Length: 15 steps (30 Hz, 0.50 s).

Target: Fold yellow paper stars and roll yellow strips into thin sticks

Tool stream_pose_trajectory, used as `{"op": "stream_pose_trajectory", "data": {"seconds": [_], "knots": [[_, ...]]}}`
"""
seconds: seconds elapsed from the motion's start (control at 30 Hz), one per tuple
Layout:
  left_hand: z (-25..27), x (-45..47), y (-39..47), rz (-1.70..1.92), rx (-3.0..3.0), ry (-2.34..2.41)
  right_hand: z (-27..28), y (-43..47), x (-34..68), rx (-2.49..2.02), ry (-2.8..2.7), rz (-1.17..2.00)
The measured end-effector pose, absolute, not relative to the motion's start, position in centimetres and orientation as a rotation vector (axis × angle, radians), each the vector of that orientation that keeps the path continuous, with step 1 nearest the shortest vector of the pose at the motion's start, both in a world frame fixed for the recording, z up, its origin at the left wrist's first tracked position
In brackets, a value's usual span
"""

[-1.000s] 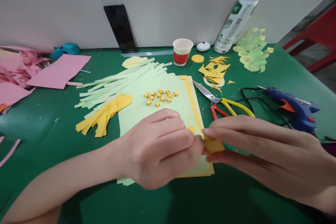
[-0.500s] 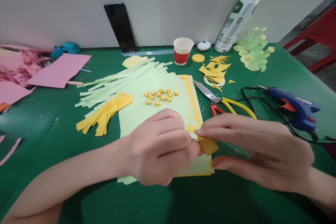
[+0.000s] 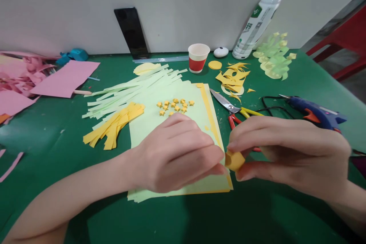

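Note:
A small folded yellow paper piece [image 3: 235, 161], roughly five-sided, sits between my two hands. My right hand [image 3: 291, 152] pinches it between thumb and fingers. My left hand [image 3: 180, 152] is closed, its fingertips touching the piece's left edge; part of the piece may be hidden there. Under the hands lie stacked light green paper sheets [image 3: 148, 133] with a yellow edge showing. Several folded yellow paper stars [image 3: 175, 106] rest on the sheets beyond my left hand. Yellow paper strips [image 3: 114, 126] and pale green paper strips [image 3: 128, 85] lie to the left.
Scissors [image 3: 225, 102] and a blue glue gun [image 3: 314, 110] with its black cord lie on the right. Along the back stand a paper cup [image 3: 197, 61], a bottle [image 3: 257, 23] and a black phone [image 3: 132, 32]. Yellow scraps [image 3: 234, 78] lie near the cup; pink paper [image 3: 65, 78] is far left.
The yellow paper has gone from a longer flap to a compact folded shape. Both hands have shifted slightly right, and my right thumb has closed onto the piece.

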<state>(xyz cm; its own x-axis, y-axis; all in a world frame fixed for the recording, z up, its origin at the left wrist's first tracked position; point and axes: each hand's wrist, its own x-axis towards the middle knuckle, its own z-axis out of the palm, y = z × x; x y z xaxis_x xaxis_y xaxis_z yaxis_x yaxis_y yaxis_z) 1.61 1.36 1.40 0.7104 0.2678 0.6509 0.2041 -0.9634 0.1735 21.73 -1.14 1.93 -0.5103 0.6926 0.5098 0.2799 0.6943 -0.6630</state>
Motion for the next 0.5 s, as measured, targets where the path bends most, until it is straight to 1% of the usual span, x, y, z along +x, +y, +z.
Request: {"op": "stream_pose_trajectory", "data": {"seconds": [0.13,0.3,0.5], "knots": [[1.2,1.7,1.3,1.116,2.929,0.334,2.3,-1.5,21.8,-0.780,-2.139,0.559],[1.2,1.7,1.1,1.115,2.944,0.390,3.1,-1.6,21.7,-0.762,-2.273,0.417],[1.3,1.6,1.1,1.060,2.926,0.378,3.0,-2.1,21.1,-0.786,-2.152,0.402]]}}
